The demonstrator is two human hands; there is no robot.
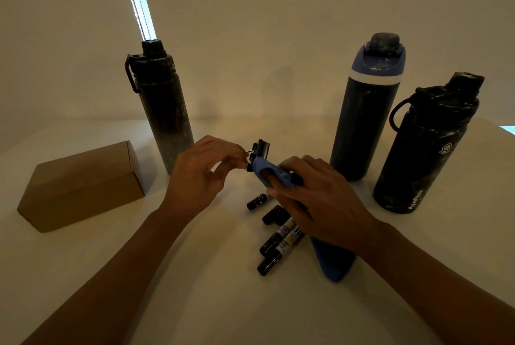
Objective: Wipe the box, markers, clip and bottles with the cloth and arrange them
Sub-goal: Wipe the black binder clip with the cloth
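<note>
Head view: our left hand (195,174) pinches the clip (260,150) by its wire handle, above the markers (274,236); right hand (315,199) fingers curl round the cloth (264,170), pressing it to the clip. Risk, we judge: the thin pinch slips and the clip drops

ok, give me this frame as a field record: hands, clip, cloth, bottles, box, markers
left hand: pinches clip by its wire handle, off the table
right hand: grips cloth, pressing it on the clip
markers: lying together on the table, under the hands
cloth tail: hangs below the right hand, beside the markers
bottles: three upright; black bottle left, blue-lidded bottle and far-right bottle right
box: brown cardboard, closed, far left
</note>
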